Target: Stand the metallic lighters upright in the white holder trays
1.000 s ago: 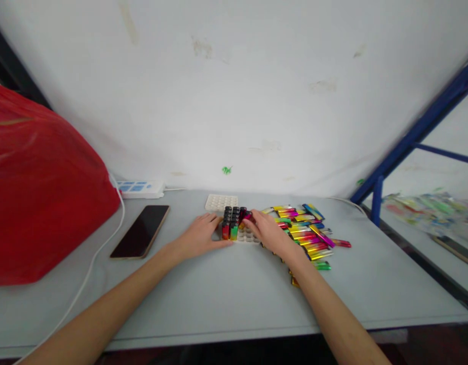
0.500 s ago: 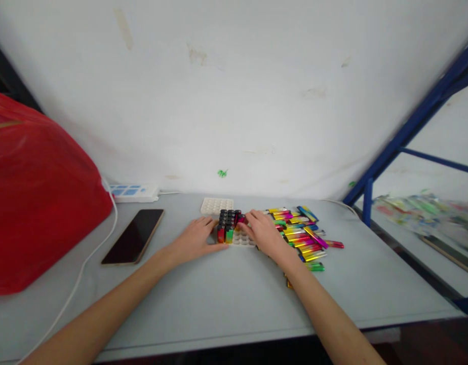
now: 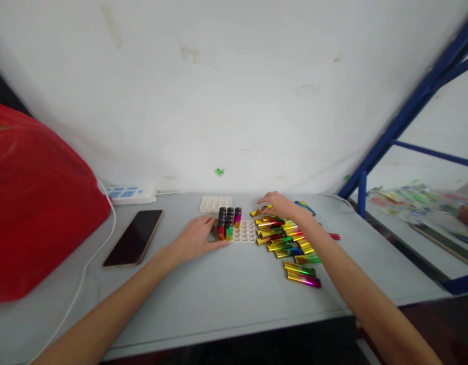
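Grey table [image 3: 173, 299]: red bag [image 3: 40, 213] at far left. Pile of lighters [image 3: 277, 238] lying on the right, partly behind the right forearm. Phone [image 3: 135, 238] flat on the left. Left hand [image 3: 196, 237]: thumb and fingers spread about the left side of a white tray [image 3: 247, 231]. Right hand [image 3: 281, 207]: fingers curved over a yellow lighter [image 3: 259, 211] at the pile's far left; pinch cannot be determined. Upright lighters [image 3: 225, 223] occupy the tray's left part.

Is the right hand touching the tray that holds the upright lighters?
Apart. The head view shows the right hand beyond the tray, with grey tabletop visible between them.
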{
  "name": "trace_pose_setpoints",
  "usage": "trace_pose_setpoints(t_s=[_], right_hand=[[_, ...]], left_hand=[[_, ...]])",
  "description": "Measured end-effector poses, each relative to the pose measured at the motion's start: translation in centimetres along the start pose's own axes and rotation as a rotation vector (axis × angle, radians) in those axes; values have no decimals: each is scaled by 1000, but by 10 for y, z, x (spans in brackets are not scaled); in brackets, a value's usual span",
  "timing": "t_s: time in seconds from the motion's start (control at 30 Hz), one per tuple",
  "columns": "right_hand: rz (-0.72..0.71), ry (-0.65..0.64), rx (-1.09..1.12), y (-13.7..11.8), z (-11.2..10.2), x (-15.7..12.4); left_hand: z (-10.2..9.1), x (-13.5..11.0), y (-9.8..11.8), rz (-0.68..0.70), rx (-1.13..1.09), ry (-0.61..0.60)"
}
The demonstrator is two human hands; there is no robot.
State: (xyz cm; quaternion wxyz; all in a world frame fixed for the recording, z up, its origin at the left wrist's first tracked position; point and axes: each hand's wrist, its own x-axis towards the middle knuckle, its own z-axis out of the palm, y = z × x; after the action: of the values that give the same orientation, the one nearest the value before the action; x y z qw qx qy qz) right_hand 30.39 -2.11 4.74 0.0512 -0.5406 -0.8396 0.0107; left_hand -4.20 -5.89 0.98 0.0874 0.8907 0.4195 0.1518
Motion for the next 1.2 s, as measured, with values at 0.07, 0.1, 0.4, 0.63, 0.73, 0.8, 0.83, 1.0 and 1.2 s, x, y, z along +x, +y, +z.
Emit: trace_pose_setpoints(t_s=[0.07, 0.1, 0.4, 0.63, 0.73, 0.8, 0.83, 1.0, 1.2], right_hand=[[-67, -48, 10, 6, 3, 5], [-82, -52, 27, 8, 5, 6], [67, 315, 795, -9, 2, -10], [162, 520, 1691, -81, -16, -17], [126, 456, 1864, -105, -20, -23], [94, 399, 1923, -116, -19, -25], [84, 384, 1942, -120, -17, -26], [150, 363, 1855, -134, -4, -26], [311, 408, 1576, -142, 6, -28]], left_hand=[[0, 0, 0, 7, 2, 0], [1, 0, 0, 10, 2, 1], [2, 0, -3, 16, -11, -7], [4, 0, -5, 14, -28, 30], [2, -1, -3, 13, -33, 27], [2, 0, -2, 14, -28, 25], [2, 0, -3, 14, -28, 23], [6, 0, -7, 27, -28, 14], [4, -1, -6, 31, -60, 18]])
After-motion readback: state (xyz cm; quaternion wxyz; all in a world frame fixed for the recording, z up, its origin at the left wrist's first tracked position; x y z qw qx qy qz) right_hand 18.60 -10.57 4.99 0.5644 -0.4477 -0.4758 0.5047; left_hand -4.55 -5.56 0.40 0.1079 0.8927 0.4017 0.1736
